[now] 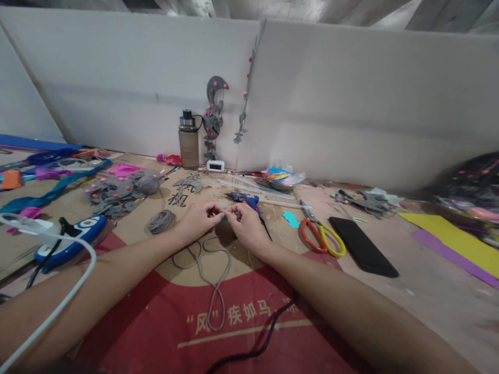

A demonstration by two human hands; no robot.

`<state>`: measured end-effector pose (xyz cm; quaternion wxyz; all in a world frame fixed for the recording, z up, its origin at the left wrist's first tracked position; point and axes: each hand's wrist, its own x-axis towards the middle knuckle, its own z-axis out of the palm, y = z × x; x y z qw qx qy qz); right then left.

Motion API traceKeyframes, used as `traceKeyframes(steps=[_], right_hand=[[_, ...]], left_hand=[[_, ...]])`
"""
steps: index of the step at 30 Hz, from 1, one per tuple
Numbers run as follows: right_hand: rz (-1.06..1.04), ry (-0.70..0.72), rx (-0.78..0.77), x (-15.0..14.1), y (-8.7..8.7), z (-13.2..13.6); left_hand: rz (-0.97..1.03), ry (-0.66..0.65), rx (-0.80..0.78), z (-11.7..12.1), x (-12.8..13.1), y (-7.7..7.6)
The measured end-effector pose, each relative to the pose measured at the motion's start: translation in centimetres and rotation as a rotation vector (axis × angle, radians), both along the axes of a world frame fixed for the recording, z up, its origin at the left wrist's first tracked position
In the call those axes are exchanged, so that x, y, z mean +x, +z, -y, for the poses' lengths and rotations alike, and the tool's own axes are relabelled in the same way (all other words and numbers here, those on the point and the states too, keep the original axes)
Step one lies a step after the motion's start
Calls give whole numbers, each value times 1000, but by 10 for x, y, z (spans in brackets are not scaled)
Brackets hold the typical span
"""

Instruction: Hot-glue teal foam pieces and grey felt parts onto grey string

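Note:
My left hand (199, 221) and my right hand (248, 224) meet at the middle of the table, thumbs and fingertips pinched together. What they pinch is too small to make out; a bit of teal shows just beneath the fingertips. Loose grey yarn (215, 286) lies in loops below my hands, over the printed red and tan board (156, 322). A ball of grey yarn (161, 222) rests left of my left hand. Just behind my right hand lies a blue glue gun (249, 199), partly hidden by it.
Scissors with red and yellow handles (323, 236), a black phone (362, 246) and a teal scrap (291, 219) lie to the right. A bottle (189, 143) stands by the wall. At left are grey felt pieces (113, 193) and a blue power strip (74, 241). A white cable (78, 288) crosses my left forearm.

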<state>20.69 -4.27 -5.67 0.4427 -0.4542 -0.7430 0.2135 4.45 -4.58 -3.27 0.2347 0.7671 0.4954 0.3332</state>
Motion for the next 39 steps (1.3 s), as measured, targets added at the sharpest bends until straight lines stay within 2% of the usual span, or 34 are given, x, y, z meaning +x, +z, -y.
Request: traceKeyframes(steps=[10,20,39], right_hand=[[-19,-2,25,-3,0,1],[-22,-18,50,-3,3,-1],[-43,24,20,-7,5,7]], left_hand=[[24,-11,22,-8,-3,-7],[-1,-40,5,-9,-7,-4],[90,-84,-94,-8,-8,-4]])
